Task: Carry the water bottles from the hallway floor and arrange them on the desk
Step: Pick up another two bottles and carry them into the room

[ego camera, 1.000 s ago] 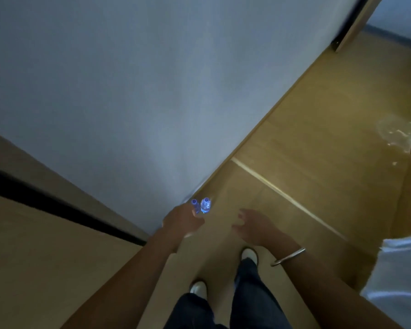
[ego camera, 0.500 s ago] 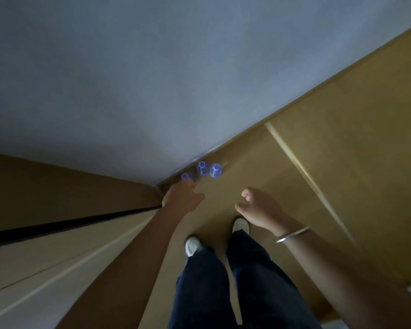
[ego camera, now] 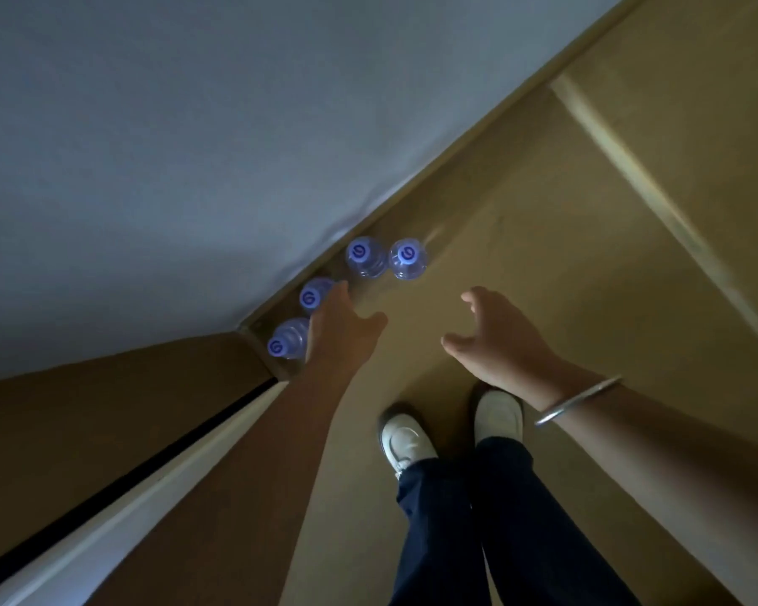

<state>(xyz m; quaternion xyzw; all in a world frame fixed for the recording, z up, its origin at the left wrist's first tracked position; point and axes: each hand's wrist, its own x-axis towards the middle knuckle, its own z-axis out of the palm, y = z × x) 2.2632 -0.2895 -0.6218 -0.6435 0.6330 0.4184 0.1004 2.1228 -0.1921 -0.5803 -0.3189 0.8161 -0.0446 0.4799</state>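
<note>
1. Since a second ago the person has bent lower toward the hallway floor (ego camera: 521,203). Only two blue caps showed then; four water bottles now stand in view, close under both hands.
2. The bottles stand upright along the foot of the wall (ego camera: 193,124). The corner bottle (ego camera: 287,341) sits tight in the angle beside the door frame (ego camera: 149,378), the second bottle (ego camera: 314,295) next along, then the third bottle (ego camera: 365,257) and the fourth bottle (ego camera: 408,258) side by side, touching or nearly so.
3. The left hand (ego camera: 340,332) has come over the second and corner bottles. Its grip is not closed: thumb spread, fingers extended, covering part of the second bottle. Whether it touches is unclear.
4. The right hand (ego camera: 499,338) hangs wide open and holds nothing, apart from the fourth bottle.
5. Judged from this, the pickup is about to begin; nothing has been lifted, and the tabletop is not in view.
6. Room is tight on the wall and frame side, so fingers can hardly wrap behind the corner bottle. The floor to the right is open, giving clear approach. The white shoes (ego camera: 405,439) stand just behind the hands.
</note>
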